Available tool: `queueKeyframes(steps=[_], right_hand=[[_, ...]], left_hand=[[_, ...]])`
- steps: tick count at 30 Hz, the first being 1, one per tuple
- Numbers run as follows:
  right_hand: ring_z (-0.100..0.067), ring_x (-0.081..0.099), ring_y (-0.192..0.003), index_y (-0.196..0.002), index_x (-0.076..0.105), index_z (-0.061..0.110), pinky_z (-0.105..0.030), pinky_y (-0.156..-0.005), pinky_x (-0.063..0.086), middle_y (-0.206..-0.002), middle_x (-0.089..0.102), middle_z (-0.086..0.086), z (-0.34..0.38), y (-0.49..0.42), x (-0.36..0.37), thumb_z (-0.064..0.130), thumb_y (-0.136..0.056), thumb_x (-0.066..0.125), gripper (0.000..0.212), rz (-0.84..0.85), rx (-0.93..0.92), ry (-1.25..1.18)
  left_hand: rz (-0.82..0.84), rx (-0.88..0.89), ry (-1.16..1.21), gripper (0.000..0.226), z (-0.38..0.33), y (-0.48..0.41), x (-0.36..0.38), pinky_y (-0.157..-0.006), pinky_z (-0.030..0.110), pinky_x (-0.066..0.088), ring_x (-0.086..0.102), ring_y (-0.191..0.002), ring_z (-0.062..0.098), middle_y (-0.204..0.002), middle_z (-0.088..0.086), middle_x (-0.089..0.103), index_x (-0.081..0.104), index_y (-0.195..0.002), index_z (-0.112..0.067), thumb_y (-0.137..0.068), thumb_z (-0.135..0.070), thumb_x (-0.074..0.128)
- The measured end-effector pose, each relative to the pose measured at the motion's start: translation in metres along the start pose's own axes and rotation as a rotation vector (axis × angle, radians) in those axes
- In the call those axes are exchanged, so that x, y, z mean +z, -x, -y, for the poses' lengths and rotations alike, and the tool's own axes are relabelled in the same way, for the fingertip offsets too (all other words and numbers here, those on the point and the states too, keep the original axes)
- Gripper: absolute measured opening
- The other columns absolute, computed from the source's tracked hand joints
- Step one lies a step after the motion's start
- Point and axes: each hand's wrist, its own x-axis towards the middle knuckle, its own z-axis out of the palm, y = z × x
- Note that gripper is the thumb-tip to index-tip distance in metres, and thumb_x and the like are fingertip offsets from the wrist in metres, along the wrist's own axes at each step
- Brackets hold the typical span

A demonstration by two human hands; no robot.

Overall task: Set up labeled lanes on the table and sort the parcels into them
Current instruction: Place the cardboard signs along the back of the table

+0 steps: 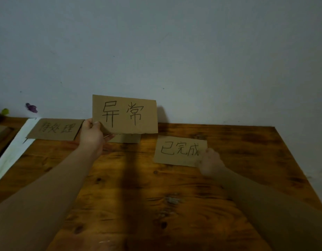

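Now, in the head view, the left hand (92,133) grips the left edge of the raised card (124,115), which stands upright over the far middle of the desk (156,205). The right hand (210,161) is on the near right corner of the right card (180,151), which lies flat. That hand is blurry, so I cannot tell if it pinches or just presses. The left card (55,129) lies flat at the far left.

I think the raised card should go down flat in the gap between the other two. Its writing should face the person and its edge should line up with theirs. A small bit of card (127,138) lies there and may get in the way.

I see no boxes, bins or parcels here.
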Motion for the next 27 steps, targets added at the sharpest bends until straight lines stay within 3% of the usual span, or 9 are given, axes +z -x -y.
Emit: queueKeyframes(steps=[3,8,13,16,19,21,23,25,27], right_hand=[[-0.030,0.019,-0.140,-0.149,0.026,0.021,-0.047,-0.113,0.025,-0.155,0.019,-0.009,-0.001,0.004,0.020,0.047,-0.098,0.040,0.059,0.210,-0.243,0.240],[-0.030,-0.007,-0.146,-0.153,0.001,0.021,-0.049,-0.117,0.005,-0.160,-0.010,-0.008,0.008,-0.017,0.024,0.050,-0.099,0.029,0.068,0.239,-0.206,0.325],[-0.029,-0.011,-0.146,-0.153,-0.001,0.020,-0.051,-0.116,0.001,-0.160,-0.013,-0.008,0.013,-0.052,0.016,0.050,-0.099,0.026,0.067,0.199,-0.174,0.337],[-0.030,-0.012,-0.146,-0.153,-0.001,0.021,-0.054,-0.116,-0.001,-0.159,-0.015,-0.009,0.013,-0.067,0.012,0.050,-0.099,0.025,0.067,0.189,-0.161,0.339],[-0.032,-0.009,-0.146,-0.153,0.006,0.018,-0.054,-0.116,-0.002,-0.160,-0.007,-0.011,0.018,-0.066,0.004,0.055,-0.098,0.021,0.068,0.101,-0.171,0.317],[-0.032,0.008,-0.146,-0.151,0.020,0.014,-0.049,-0.115,0.006,-0.159,0.012,-0.013,0.033,-0.055,-0.003,0.060,-0.096,0.019,0.071,0.010,-0.179,0.058],[-0.030,0.034,-0.137,-0.149,0.027,0.017,-0.047,-0.112,0.025,-0.154,0.030,-0.009,0.050,-0.040,-0.013,0.062,-0.095,0.029,0.071,0.095,-0.130,-0.466],[-0.020,0.059,-0.111,-0.149,0.025,0.023,-0.040,-0.092,0.050,-0.144,0.045,-0.005,0.060,-0.024,-0.021,0.052,-0.094,0.048,0.067,0.196,-0.105,-0.837],[-0.013,0.065,-0.089,-0.148,0.027,0.025,-0.024,-0.065,0.054,-0.128,0.056,-0.003,0.059,-0.011,-0.027,0.029,-0.093,0.059,0.064,0.131,-0.121,-0.912]], left_hand=[[-0.002,-0.013,-0.029,0.016,0.006,0.004,0.008,-0.062,0.033,0.055,0.060,-0.093,0.027,-0.104,0.006,0.054,0.045,-0.112,-0.020,-0.101,-0.019,0.034],[-0.009,-0.053,-0.075,0.015,0.009,0.003,0.012,-0.058,0.040,0.057,0.066,-0.080,0.024,-0.101,0.004,0.057,0.046,-0.111,-0.026,-0.100,-0.024,0.036],[-0.005,-0.048,-0.088,0.013,0.015,0.006,0.009,-0.061,0.044,0.059,0.065,-0.083,0.027,-0.107,0.007,0.056,0.047,-0.107,-0.025,-0.101,-0.024,0.035],[-0.010,-0.040,-0.077,0.014,0.018,0.013,0.008,-0.059,0.037,0.057,0.060,-0.095,0.030,-0.113,0.009,0.052,0.046,-0.109,-0.021,-0.101,-0.022,0.035],[0.012,-0.059,-0.055,0.015,0.020,0.025,0.012,-0.062,0.038,0.057,0.058,-0.099,0.029,-0.114,0.008,0.052,0.046,-0.111,-0.020,-0.101,-0.019,0.034],[0.018,-0.082,-0.040,0.018,0.019,0.034,0.018,-0.067,0.040,0.057,0.058,-0.100,0.031,-0.114,0.009,0.052,0.046,-0.115,-0.019,-0.101,-0.018,0.035],[0.031,-0.089,-0.044,0.018,0.017,0.044,0.026,-0.067,0.038,0.057,0.059,-0.097,0.029,-0.111,0.009,0.053,0.047,-0.115,-0.018,-0.101,-0.018,0.036],[0.070,-0.091,-0.049,0.015,0.016,0.056,0.037,-0.065,0.037,0.056,0.059,-0.094,0.027,-0.107,0.006,0.054,0.049,-0.107,-0.021,-0.101,-0.017,0.036],[0.116,-0.100,-0.049,0.014,0.013,0.067,0.048,-0.064,0.037,0.055,0.059,-0.094,0.028,-0.106,0.007,0.055,0.049,-0.101,-0.021,-0.101,-0.017,0.035]])
